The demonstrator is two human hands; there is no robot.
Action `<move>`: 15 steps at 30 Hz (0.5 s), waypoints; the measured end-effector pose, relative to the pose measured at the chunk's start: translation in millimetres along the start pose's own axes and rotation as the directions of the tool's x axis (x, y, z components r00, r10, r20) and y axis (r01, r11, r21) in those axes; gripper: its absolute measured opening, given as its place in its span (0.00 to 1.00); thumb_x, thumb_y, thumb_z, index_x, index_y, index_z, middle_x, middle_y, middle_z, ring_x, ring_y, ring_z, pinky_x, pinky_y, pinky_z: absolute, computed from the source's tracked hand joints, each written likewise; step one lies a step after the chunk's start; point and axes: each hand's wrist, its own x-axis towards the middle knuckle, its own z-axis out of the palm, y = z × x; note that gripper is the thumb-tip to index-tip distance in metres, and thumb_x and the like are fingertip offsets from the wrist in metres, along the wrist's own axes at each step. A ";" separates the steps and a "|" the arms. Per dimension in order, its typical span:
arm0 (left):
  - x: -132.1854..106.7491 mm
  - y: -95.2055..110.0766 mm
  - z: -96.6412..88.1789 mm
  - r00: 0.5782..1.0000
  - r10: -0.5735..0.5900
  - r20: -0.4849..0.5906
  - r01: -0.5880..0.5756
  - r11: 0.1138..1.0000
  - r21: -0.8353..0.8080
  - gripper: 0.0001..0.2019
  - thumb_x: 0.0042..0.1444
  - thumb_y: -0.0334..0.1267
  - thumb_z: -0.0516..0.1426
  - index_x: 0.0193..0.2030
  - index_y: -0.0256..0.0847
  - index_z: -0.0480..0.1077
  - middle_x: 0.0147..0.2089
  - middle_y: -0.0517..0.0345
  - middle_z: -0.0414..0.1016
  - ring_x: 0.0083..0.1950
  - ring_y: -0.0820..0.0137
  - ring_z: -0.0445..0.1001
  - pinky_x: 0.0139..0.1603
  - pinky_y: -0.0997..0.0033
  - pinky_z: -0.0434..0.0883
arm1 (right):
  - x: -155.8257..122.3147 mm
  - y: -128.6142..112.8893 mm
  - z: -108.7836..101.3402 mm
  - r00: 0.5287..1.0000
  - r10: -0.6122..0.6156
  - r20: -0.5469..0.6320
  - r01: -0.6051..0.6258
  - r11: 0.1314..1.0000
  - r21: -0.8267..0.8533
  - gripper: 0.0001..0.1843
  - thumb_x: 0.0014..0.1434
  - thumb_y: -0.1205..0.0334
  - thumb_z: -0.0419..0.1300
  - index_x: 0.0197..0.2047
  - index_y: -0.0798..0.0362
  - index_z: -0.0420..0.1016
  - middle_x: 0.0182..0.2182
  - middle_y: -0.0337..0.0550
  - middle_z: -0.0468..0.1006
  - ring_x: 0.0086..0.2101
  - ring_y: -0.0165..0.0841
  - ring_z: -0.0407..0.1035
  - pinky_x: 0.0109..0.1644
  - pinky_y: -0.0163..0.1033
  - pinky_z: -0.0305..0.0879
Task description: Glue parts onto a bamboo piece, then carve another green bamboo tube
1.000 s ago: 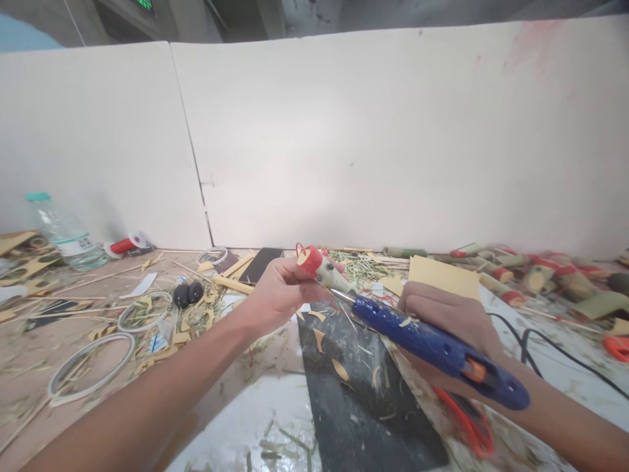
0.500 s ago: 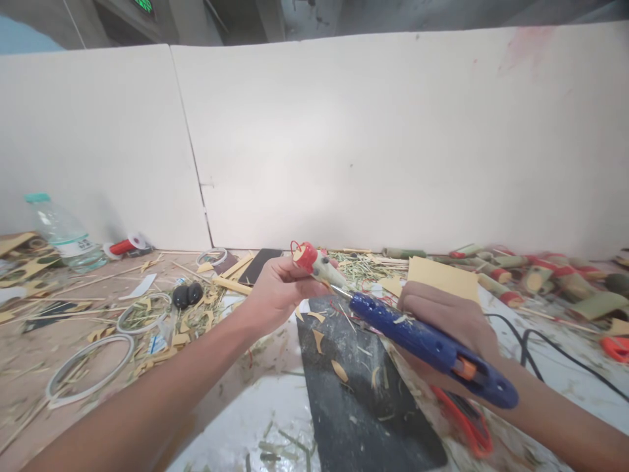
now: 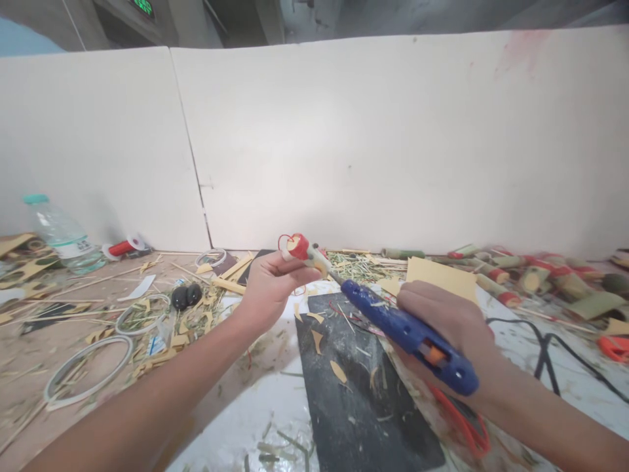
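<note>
My left hand (image 3: 268, 285) is closed around a small craft piece (image 3: 303, 251), a pale stick with a red cap and a red string loop, held above the table. My right hand (image 3: 445, 324) grips a blue hot glue gun (image 3: 407, 334) with an orange trigger. The gun's metal nozzle points up-left and touches the craft piece just below the red cap. Both hands hover over a dark cutting mat (image 3: 358, 387) scattered with yellow scraps.
White partition boards (image 3: 344, 144) close off the back. A water bottle (image 3: 61, 233) and a red tape roll (image 3: 122, 246) stand far left, wire rings (image 3: 88, 367) front left. Red-and-green craft pieces (image 3: 535, 275) lie at right, with a black cable (image 3: 545, 347) and orange-handled scissors (image 3: 464, 423).
Both hands have shifted left and slightly up together. The glue gun now points more steeply, its rear end drawn in from the right.
</note>
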 end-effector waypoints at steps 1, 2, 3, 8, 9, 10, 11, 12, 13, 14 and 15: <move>0.4 0.2 0.1 1.000 0.013 -0.025 -0.013 1.000 -0.011 0.07 0.40 0.33 0.68 0.29 0.41 0.79 0.33 0.58 0.80 0.38 0.70 0.75 0.45 0.68 0.70 | 0.5 1.5 -0.5 1.000 0.008 -0.015 -0.008 1.000 -0.021 0.14 0.50 0.62 0.57 0.23 0.49 0.52 0.19 0.35 0.61 0.20 0.30 0.56 0.24 0.35 0.50; 0.8 0.4 0.3 0.999 0.016 -0.039 -0.017 0.999 -0.027 0.07 0.40 0.33 0.68 0.30 0.41 0.79 0.33 0.58 0.80 0.38 0.70 0.75 0.46 0.68 0.71 | 1.1 3.4 -0.8 0.999 0.023 -0.039 -0.024 0.999 -0.034 0.14 0.50 0.61 0.57 0.23 0.49 0.52 0.20 0.36 0.61 0.21 0.30 0.56 0.24 0.35 0.50; 1.1 0.4 0.6 0.999 0.009 -0.037 -0.011 0.999 -0.048 0.08 0.41 0.33 0.68 0.31 0.41 0.79 0.34 0.59 0.81 0.39 0.71 0.75 0.46 0.69 0.71 | 1.7 5.5 -1.0 0.996 0.049 -0.074 -0.052 0.998 -0.039 0.14 0.51 0.62 0.57 0.24 0.49 0.53 0.20 0.36 0.62 0.21 0.30 0.57 0.24 0.36 0.51; -1.1 -4.2 5.4 0.986 -0.161 0.051 0.167 0.974 -0.155 0.09 0.44 0.33 0.67 0.35 0.39 0.78 0.34 0.59 0.78 0.37 0.74 0.75 0.43 0.74 0.73 | 4.3 14.8 4.3 0.911 0.356 -0.210 -0.344 0.935 0.090 0.11 0.60 0.58 0.56 0.28 0.48 0.61 0.20 0.35 0.65 0.21 0.31 0.60 0.25 0.36 0.56; -2.3 -5.9 6.9 0.977 -0.203 0.072 0.212 0.963 -0.164 0.09 0.45 0.33 0.67 0.35 0.38 0.77 0.34 0.59 0.78 0.37 0.75 0.74 0.42 0.74 0.73 | 4.4 16.1 6.2 0.896 0.397 -0.200 -0.377 0.917 0.133 0.12 0.61 0.56 0.56 0.28 0.48 0.62 0.19 0.34 0.65 0.21 0.30 0.60 0.25 0.36 0.57; -3.8 -7.6 8.5 0.966 -0.241 0.096 0.254 0.952 -0.169 0.09 0.45 0.34 0.67 0.35 0.37 0.77 0.34 0.58 0.77 0.37 0.74 0.74 0.41 0.74 0.73 | 4.4 17.2 8.1 0.891 0.419 -0.176 -0.392 0.904 0.170 0.13 0.61 0.54 0.56 0.27 0.49 0.62 0.19 0.34 0.65 0.21 0.30 0.60 0.25 0.36 0.57; -5.4 -9.1 10.0 0.953 -0.275 0.128 0.293 0.941 -0.167 0.09 0.45 0.35 0.67 0.36 0.37 0.77 0.35 0.57 0.77 0.37 0.74 0.75 0.42 0.74 0.74 | 4.3 17.9 9.8 0.893 0.426 -0.145 -0.395 0.897 0.201 0.14 0.60 0.53 0.57 0.27 0.49 0.62 0.19 0.34 0.65 0.21 0.30 0.60 0.26 0.36 0.58; -7.2 -10.5 11.4 0.938 -0.304 0.165 0.329 0.930 -0.162 0.10 0.46 0.36 0.67 0.36 0.36 0.77 0.35 0.56 0.77 0.38 0.73 0.75 0.42 0.73 0.74 | 4.2 18.1 11.2 0.896 0.430 -0.110 -0.398 0.888 0.230 0.15 0.59 0.52 0.59 0.27 0.49 0.62 0.19 0.34 0.65 0.21 0.30 0.61 0.26 0.36 0.59; -8.9 -11.5 12.7 0.922 -0.330 0.204 0.363 0.919 -0.155 0.11 0.46 0.36 0.67 0.37 0.36 0.77 0.36 0.55 0.77 0.38 0.72 0.75 0.42 0.73 0.74 | 4.2 17.9 12.2 0.894 0.443 -0.068 -0.413 0.873 0.258 0.14 0.57 0.51 0.61 0.28 0.49 0.63 0.20 0.34 0.65 0.22 0.30 0.62 0.27 0.36 0.60; -10.6 -12.2 13.8 0.905 -0.353 0.238 0.393 0.907 -0.148 0.12 0.46 0.37 0.67 0.37 0.36 0.76 0.37 0.54 0.77 0.38 0.72 0.75 0.42 0.72 0.74 | 4.2 17.1 12.8 0.888 0.458 -0.028 -0.431 0.853 0.293 0.14 0.55 0.50 0.63 0.30 0.49 0.64 0.20 0.34 0.66 0.22 0.30 0.62 0.27 0.36 0.61; -12.2 -12.6 14.7 0.888 -0.377 0.265 0.422 0.896 -0.140 0.12 0.46 0.37 0.67 0.38 0.35 0.76 0.37 0.54 0.77 0.38 0.72 0.75 0.42 0.72 0.74 | 4.3 15.8 13.0 0.883 0.469 0.008 -0.444 0.831 0.335 0.16 0.53 0.49 0.65 0.35 0.49 0.65 0.21 0.33 0.66 0.22 0.30 0.62 0.26 0.36 0.62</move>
